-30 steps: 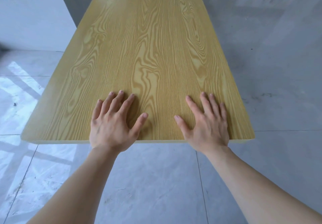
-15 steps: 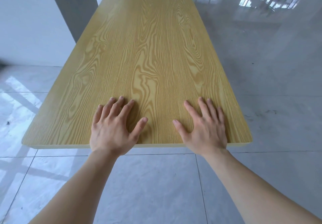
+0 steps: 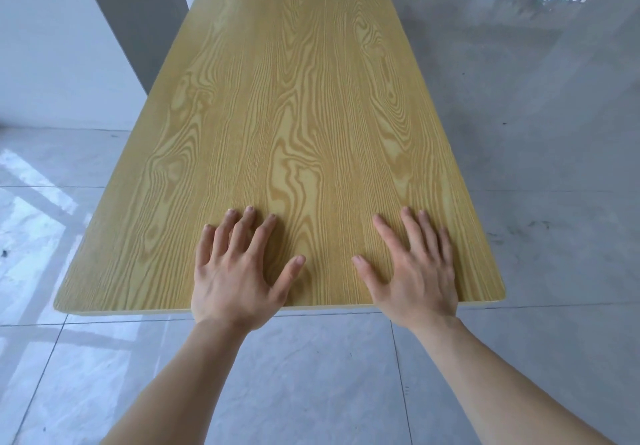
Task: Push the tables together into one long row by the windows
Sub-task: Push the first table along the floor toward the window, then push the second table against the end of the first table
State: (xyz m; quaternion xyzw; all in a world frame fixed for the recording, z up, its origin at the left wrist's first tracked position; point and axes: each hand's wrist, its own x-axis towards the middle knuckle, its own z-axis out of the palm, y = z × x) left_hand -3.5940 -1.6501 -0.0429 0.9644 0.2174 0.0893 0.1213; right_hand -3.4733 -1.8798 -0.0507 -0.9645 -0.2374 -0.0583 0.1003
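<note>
- My left hand (image 3: 235,271) lies flat with fingers spread, grasping nothing, on the near end of the counter (image 3: 294,115).
- My right hand (image 3: 412,271) lies flat the same way beside it.
- The wooden counter stretches away over the glossy tiled floor (image 3: 554,133), beside a grey pillar (image 3: 138,12).

Glossy grey tiled floor (image 3: 540,174) with thin grout lines, mirroring bright window light at upper right and at left; a white wall (image 3: 52,46) meets a dark grey pillar (image 3: 138,12) at upper left

Pillar (image 3: 138,19) close left; floor (image 3: 554,133) free rt.
</note>
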